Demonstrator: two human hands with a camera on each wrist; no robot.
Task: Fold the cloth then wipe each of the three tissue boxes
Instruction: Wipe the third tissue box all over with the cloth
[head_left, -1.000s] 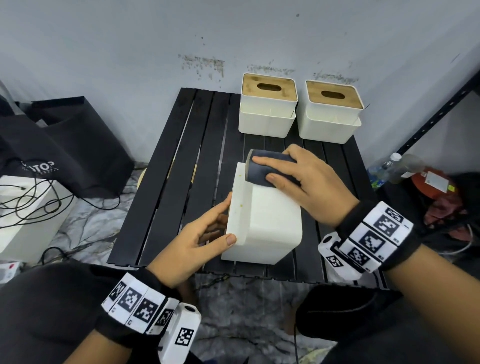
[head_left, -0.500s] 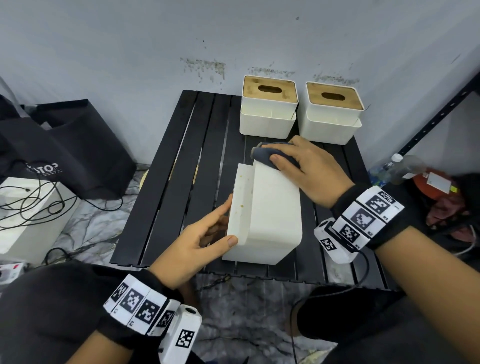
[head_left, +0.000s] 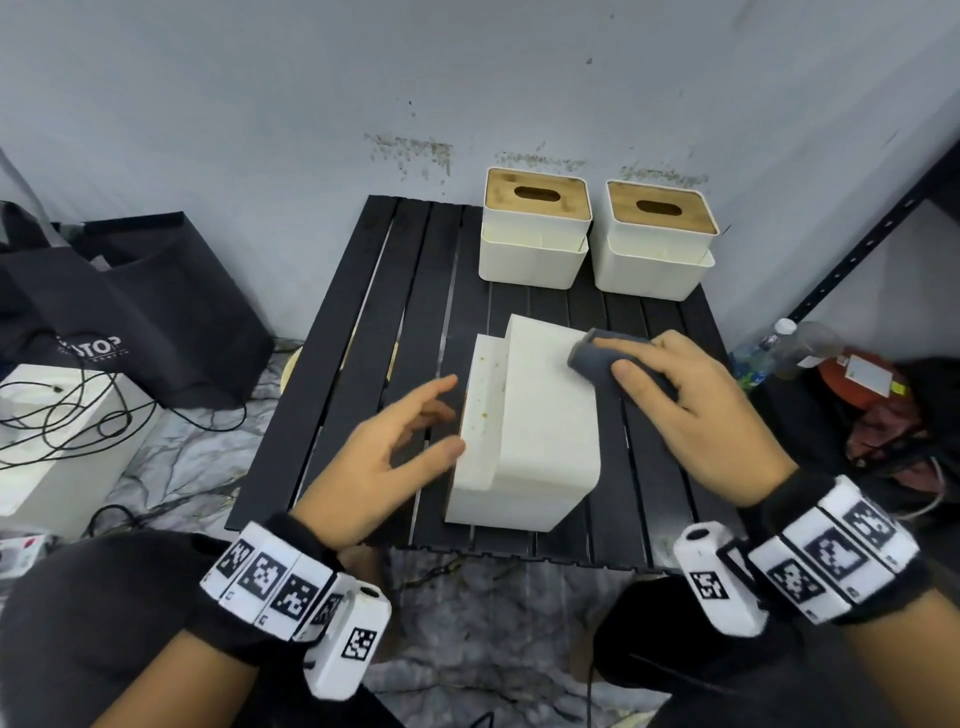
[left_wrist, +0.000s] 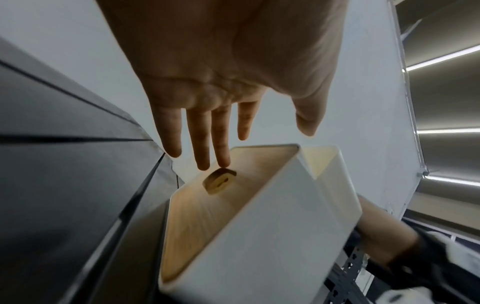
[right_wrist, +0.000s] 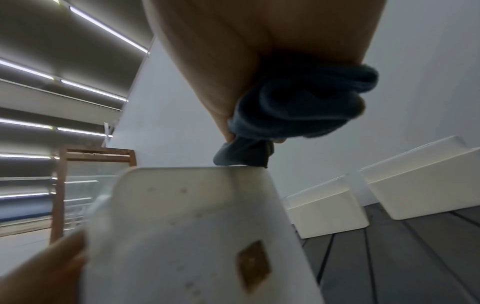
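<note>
The right hand, gripping the folded cloth, has slid from the far end to the right edge of the tipped box on the bench; the left hand has loosened, fingers open.

From the head we looked down on the black slatted table. Our wrist cameras sat low and close, aimed upward past each palm. All three views shared the tipped tissue box.
</note>
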